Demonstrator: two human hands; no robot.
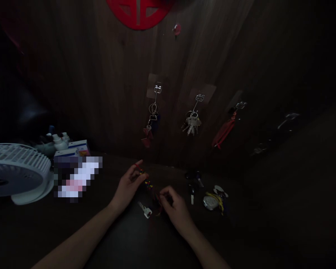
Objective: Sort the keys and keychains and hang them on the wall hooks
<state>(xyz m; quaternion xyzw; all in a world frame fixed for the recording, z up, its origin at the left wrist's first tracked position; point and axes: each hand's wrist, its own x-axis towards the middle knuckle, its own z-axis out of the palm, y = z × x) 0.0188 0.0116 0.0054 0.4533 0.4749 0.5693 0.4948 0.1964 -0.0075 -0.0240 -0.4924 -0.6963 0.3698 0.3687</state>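
Observation:
Between my two hands stretches a beaded multicoloured cord [148, 183] with red string at its ends. My left hand [128, 186] pinches its upper end, a red loop showing near the index finger. The thumb and fingers of my right hand [174, 204] are closed on the lower, dark red end. Just below the cord, a loose silver key [145, 210] lies on the dark surface. To the right of my right hand lie a black-headed key [192, 194], another dark key [198, 178] and a round silver pendant [210, 202] with a yellow cord [220, 201].
On the wood panel, hooks hold a keychain [153, 117], a bunch of keys [192, 123] and a red strap [225, 131]. A further hook [291, 116] is dim at right. A white fan [22, 164], boxes [72, 149] and white bottles [60, 142] stand at left.

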